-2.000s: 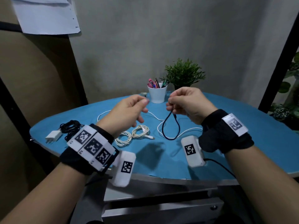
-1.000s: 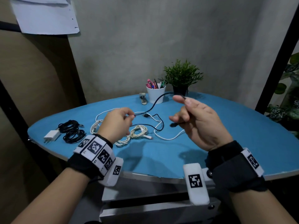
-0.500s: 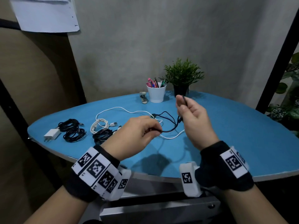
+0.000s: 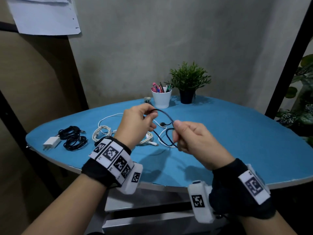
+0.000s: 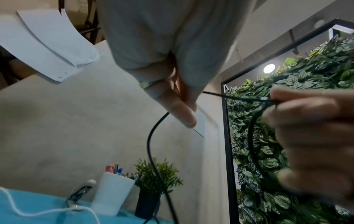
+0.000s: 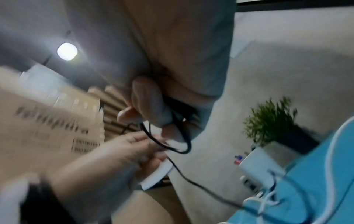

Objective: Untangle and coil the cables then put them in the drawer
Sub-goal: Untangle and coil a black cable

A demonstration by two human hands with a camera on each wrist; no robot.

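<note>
Head view shows both hands up in the middle of the frame, over the blue desk point(image 4: 237, 133). The left hand point(image 4: 135, 126) pinches the black cable point(image 4: 165, 114) near its top bend. The right hand point(image 4: 193, 138) has its grip clamped on the same cable, where a loop hangs down from the fist. One end of the cable trails down to the desk, where it crosses the loose white cable point(image 4: 108, 117).

This looks like the coiling step — one loop made, more to go. To do it well, I think the left hand should feed the cable slowly and keep each new loop about as big as the last one. The right hand should hold the loops tight so they do not slip. Lifting the trailing end gently would keep it from dragging the white cable along.

Both wrists are raised, knuckles toward the camera, thumbs on top. The right wrist view is blurry, but the loop under the fingers point(image 6: 147, 97) shows.

At the left of the frame lie two black coils point(image 4: 74, 138) beside a white charger point(image 4: 50, 142). The drawer point(image 4: 152, 223) sits at the bottom of the frame — under the desk.
</note>
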